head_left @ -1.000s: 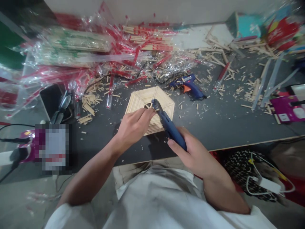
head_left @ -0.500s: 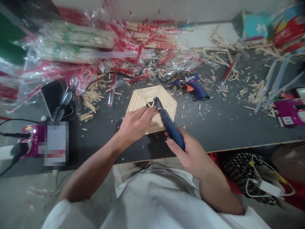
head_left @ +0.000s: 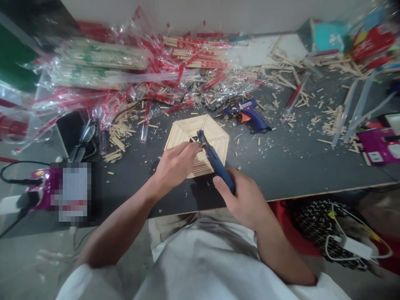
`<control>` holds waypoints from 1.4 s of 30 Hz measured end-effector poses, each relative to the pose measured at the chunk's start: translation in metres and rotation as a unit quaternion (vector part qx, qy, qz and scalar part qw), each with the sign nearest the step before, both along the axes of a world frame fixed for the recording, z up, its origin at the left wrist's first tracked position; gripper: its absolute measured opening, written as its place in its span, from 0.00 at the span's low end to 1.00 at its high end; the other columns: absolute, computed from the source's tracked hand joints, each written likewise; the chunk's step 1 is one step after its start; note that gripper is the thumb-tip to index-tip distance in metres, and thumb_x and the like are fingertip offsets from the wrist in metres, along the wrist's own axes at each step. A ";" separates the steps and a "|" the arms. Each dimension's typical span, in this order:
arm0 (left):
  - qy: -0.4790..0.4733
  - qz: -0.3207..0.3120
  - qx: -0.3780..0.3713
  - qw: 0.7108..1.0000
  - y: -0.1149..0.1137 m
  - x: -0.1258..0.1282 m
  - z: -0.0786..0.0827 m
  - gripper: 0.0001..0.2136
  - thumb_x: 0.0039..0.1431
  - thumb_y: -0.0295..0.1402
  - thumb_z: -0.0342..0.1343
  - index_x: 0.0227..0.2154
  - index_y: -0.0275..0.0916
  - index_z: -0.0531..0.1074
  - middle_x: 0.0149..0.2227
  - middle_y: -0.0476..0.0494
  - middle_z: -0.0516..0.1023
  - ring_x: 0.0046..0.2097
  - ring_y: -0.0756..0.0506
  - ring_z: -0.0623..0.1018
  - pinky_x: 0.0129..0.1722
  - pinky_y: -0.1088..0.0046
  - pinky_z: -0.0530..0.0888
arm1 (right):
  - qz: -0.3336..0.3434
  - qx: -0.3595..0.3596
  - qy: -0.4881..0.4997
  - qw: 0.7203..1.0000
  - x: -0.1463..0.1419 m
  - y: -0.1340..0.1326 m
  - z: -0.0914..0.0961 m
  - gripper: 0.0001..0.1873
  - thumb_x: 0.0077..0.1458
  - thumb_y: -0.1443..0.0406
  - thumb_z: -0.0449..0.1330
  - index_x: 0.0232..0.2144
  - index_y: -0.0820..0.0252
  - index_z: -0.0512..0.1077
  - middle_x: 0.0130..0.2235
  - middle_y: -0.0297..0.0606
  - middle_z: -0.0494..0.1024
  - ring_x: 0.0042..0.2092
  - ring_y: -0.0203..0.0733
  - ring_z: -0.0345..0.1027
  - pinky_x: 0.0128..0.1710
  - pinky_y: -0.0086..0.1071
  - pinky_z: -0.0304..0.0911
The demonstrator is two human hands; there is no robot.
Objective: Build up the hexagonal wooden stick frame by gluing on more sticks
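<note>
My right hand (head_left: 245,198) is wrapped around a pair of blue-handled cutters (head_left: 217,162), whose jaws point up and left over a six-sided frame of thin wooden sticks (head_left: 214,131). At those jaws my left hand (head_left: 178,162) has its fingers pinched together. A small piece of wooden stick (head_left: 202,146) seems to be between its fingertips and the jaws, though it is mostly hidden. The frame lies flat on the dark tabletop, with a small opening in its middle. My left hand and the cutters cover part of it.
A blue glue gun (head_left: 250,114) with an orange trigger lies beyond the frame. Cut stick pieces (head_left: 120,133) litter the dark table (head_left: 281,166). Bagged sticks (head_left: 103,56) and plastic wrappers fill the back. At left are a phone (head_left: 73,131), glasses (head_left: 83,139) and a power strip (head_left: 40,187).
The whole view has shifted slightly. My right hand and the cutters are a little further left, its fingers less visible beside the handle. My left hand keeps its pinch at the jaws.
</note>
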State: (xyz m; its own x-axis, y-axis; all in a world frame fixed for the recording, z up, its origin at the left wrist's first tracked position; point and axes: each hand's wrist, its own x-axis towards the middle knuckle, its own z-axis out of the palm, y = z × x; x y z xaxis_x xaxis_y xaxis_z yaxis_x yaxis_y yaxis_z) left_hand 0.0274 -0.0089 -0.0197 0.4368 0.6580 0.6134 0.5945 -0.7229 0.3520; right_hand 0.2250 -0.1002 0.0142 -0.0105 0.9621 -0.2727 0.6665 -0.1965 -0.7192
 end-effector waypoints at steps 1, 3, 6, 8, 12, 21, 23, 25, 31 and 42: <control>0.000 0.003 -0.003 1.000 0.000 0.000 -0.001 0.12 0.76 0.29 0.49 0.38 0.36 0.76 0.29 0.47 0.81 0.28 0.53 0.79 0.27 0.78 0.70 | 0.000 -0.002 0.003 1.000 0.000 0.000 -0.001 0.28 0.66 0.40 0.48 0.36 0.55 0.71 0.37 0.46 0.82 0.39 0.54 0.76 0.39 0.42 0.64; 0.003 0.006 -0.007 1.000 0.000 0.001 -0.001 0.12 0.75 0.29 0.49 0.38 0.36 0.76 0.29 0.47 0.81 0.28 0.53 0.79 0.27 0.78 0.71 | 0.001 -0.001 0.016 1.000 0.000 0.000 -0.003 0.30 0.67 0.39 0.43 0.35 0.54 0.70 0.37 0.46 0.82 0.39 0.54 0.75 0.39 0.42 0.63; -0.001 0.006 -0.004 1.000 -0.001 0.003 0.000 0.11 0.75 0.28 0.50 0.38 0.36 0.76 0.30 0.47 0.82 0.28 0.53 0.79 0.27 0.77 0.70 | -0.005 0.002 0.033 0.999 0.000 -0.002 -0.007 0.31 0.68 0.40 0.41 0.34 0.54 0.69 0.36 0.46 0.81 0.39 0.53 0.74 0.39 0.41 0.62; 0.000 0.009 0.004 1.000 -0.002 0.003 0.001 0.10 0.75 0.28 0.50 0.39 0.36 0.76 0.30 0.47 0.82 0.28 0.53 0.79 0.27 0.78 0.70 | -0.007 0.010 0.034 0.999 0.000 -0.003 -0.010 0.30 0.68 0.39 0.41 0.35 0.55 0.68 0.36 0.45 0.80 0.38 0.52 0.73 0.39 0.40 0.61; 0.052 0.020 0.068 0.996 -0.004 0.000 0.009 0.09 0.74 0.28 0.51 0.37 0.36 0.74 0.27 0.49 0.79 0.26 0.53 0.77 0.25 0.76 0.68 | 0.014 0.024 0.016 0.999 0.001 0.001 -0.010 0.27 0.69 0.43 0.41 0.33 0.54 0.65 0.34 0.44 0.77 0.37 0.50 0.71 0.38 0.39 0.58; 0.166 0.069 0.126 0.976 -0.009 -0.007 0.025 0.10 0.71 0.27 0.53 0.31 0.39 0.72 0.22 0.53 0.73 0.21 0.51 0.71 0.21 0.70 0.60 | 0.118 -0.015 -0.032 0.992 0.010 0.021 0.005 0.25 0.68 0.46 0.37 0.31 0.53 0.62 0.33 0.45 0.76 0.33 0.49 0.66 0.36 0.39 0.54; 0.155 0.069 0.123 0.978 -0.009 -0.006 0.024 0.10 0.71 0.27 0.54 0.31 0.39 0.71 0.22 0.52 0.74 0.21 0.51 0.71 0.20 0.70 0.60 | 0.112 -0.020 -0.049 0.992 0.011 0.024 0.006 0.25 0.68 0.46 0.36 0.29 0.52 0.60 0.29 0.43 0.74 0.30 0.47 0.64 0.35 0.38 0.51; 0.143 0.072 0.124 0.979 -0.008 -0.006 0.024 0.11 0.72 0.27 0.53 0.31 0.38 0.71 0.22 0.52 0.74 0.21 0.52 0.71 0.20 0.70 0.60 | 0.109 -0.016 -0.067 0.992 0.013 0.027 0.006 0.24 0.67 0.46 0.36 0.27 0.51 0.58 0.25 0.40 0.70 0.28 0.46 0.61 0.33 0.37 0.49; 0.124 0.078 0.111 0.983 -0.005 -0.009 0.025 0.11 0.72 0.28 0.51 0.31 0.39 0.69 0.24 0.52 0.76 0.22 0.53 0.71 0.22 0.71 0.59 | 0.122 0.023 -0.062 0.990 0.026 0.022 0.006 0.25 0.68 0.46 0.39 0.25 0.50 0.59 0.22 0.38 0.70 0.24 0.46 0.62 0.30 0.37 0.52; 0.144 0.047 -0.041 0.988 0.014 -0.018 0.000 0.12 0.74 0.28 0.50 0.39 0.39 0.78 0.36 0.44 0.82 0.36 0.47 0.78 0.37 0.70 0.71 | -0.059 0.217 -0.376 0.899 0.115 -0.003 -0.041 0.48 0.66 0.37 0.41 0.55 0.78 0.72 0.46 0.70 0.75 0.52 0.73 0.71 0.54 0.58 0.66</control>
State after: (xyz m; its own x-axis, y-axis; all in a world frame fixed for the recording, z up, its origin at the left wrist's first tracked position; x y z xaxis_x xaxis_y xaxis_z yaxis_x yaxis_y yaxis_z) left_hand 0.0091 0.0047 -0.0192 0.5193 0.7463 0.4164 0.7422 -0.6354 0.2131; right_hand 0.3404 -0.1034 -0.0271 0.1288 0.9619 0.2413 0.9892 -0.1074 -0.0999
